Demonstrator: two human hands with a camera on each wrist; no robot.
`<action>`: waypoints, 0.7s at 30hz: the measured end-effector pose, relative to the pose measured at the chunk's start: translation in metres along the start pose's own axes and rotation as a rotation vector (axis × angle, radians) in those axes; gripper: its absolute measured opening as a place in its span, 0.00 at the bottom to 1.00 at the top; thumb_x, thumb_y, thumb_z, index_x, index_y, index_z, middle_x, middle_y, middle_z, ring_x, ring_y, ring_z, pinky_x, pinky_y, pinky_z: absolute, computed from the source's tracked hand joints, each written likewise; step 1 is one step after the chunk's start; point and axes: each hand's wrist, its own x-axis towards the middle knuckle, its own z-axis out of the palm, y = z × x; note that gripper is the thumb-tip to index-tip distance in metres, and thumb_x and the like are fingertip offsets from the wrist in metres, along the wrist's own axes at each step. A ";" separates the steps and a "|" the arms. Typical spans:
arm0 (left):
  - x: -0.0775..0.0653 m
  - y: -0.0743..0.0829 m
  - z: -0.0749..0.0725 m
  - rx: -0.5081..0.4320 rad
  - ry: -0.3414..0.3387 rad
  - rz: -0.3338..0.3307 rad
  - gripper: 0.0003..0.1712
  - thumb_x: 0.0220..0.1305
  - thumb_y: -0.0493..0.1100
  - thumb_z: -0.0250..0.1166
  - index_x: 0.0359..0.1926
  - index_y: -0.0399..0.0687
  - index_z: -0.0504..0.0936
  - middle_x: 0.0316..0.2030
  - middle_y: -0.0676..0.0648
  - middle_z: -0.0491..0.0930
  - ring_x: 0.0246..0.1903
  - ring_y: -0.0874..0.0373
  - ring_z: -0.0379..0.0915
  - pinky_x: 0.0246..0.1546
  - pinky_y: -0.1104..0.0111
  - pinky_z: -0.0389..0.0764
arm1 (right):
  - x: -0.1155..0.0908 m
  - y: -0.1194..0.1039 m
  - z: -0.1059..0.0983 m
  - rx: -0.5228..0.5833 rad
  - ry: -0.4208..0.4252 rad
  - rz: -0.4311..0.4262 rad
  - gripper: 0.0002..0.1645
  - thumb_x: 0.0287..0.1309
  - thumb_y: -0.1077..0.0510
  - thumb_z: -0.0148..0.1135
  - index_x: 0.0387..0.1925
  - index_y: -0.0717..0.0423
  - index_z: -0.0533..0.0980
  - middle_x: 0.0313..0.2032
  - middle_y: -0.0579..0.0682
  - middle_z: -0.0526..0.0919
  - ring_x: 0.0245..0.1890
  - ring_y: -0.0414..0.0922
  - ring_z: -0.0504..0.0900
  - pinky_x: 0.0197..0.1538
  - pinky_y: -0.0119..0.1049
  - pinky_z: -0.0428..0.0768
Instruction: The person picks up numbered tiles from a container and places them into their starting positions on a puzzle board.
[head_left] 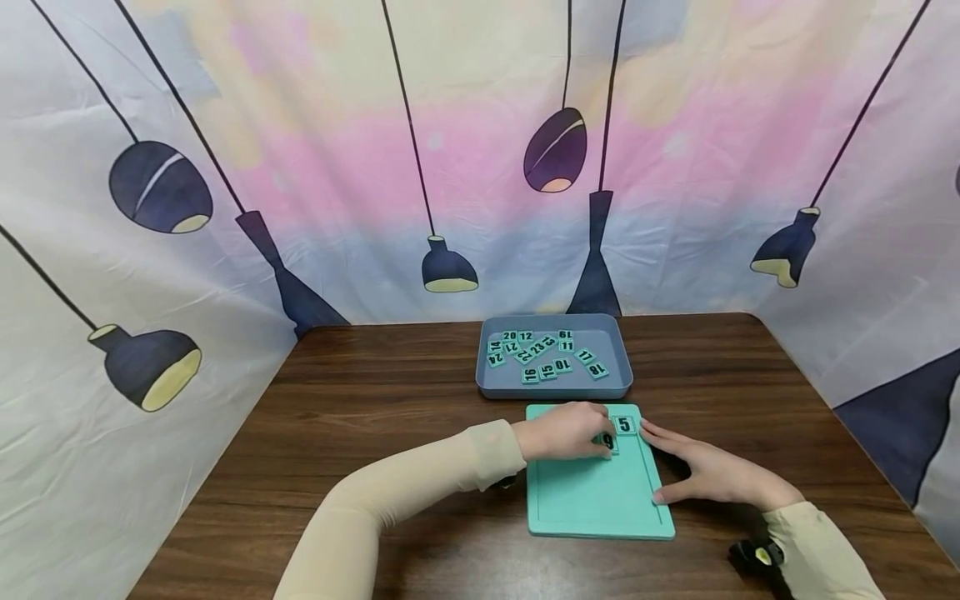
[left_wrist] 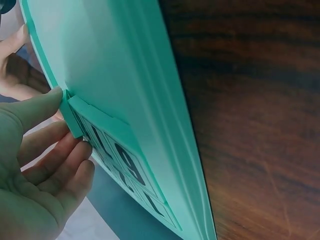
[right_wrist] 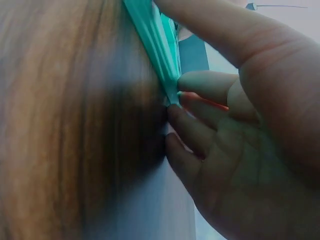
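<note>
A turquoise board with a raised rim lies on the wooden table. My left hand is over its upper part and pinches a small turquoise number tile between thumb and fingers. That tile stands tilted beside the number tiles set in the board; in the head view a tile under the fingertips seems to read 9. A tile marked 5 sits in the board's top right corner. My right hand rests against the board's right edge, thumb and fingers spread. The left hand hides most of the upper rows in the head view.
Behind the board stands a grey-blue tray holding several loose number tiles. The brown wooden table extends to both sides. A cloth with painted lamps hangs behind it.
</note>
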 end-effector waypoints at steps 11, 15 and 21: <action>-0.003 -0.001 0.004 0.074 0.017 0.014 0.15 0.67 0.49 0.69 0.51 0.49 0.88 0.40 0.53 0.79 0.35 0.68 0.72 0.38 0.81 0.73 | 0.004 -0.005 0.000 0.018 -0.023 0.035 0.66 0.53 0.39 0.75 0.79 0.63 0.48 0.78 0.68 0.42 0.75 0.71 0.43 0.68 0.72 0.53; -0.006 -0.005 0.004 0.075 0.021 -0.014 0.15 0.67 0.48 0.70 0.52 0.49 0.88 0.40 0.53 0.79 0.35 0.68 0.73 0.37 0.81 0.74 | 0.011 -0.003 0.001 0.008 -0.017 0.016 0.67 0.53 0.39 0.75 0.79 0.63 0.47 0.78 0.66 0.40 0.76 0.69 0.40 0.68 0.72 0.50; -0.009 -0.012 0.005 0.056 0.024 -0.032 0.16 0.67 0.48 0.70 0.53 0.48 0.87 0.42 0.52 0.79 0.36 0.67 0.75 0.39 0.81 0.75 | 0.020 -0.002 0.000 0.005 -0.044 0.026 0.70 0.54 0.38 0.74 0.80 0.61 0.41 0.78 0.67 0.36 0.73 0.75 0.38 0.67 0.74 0.50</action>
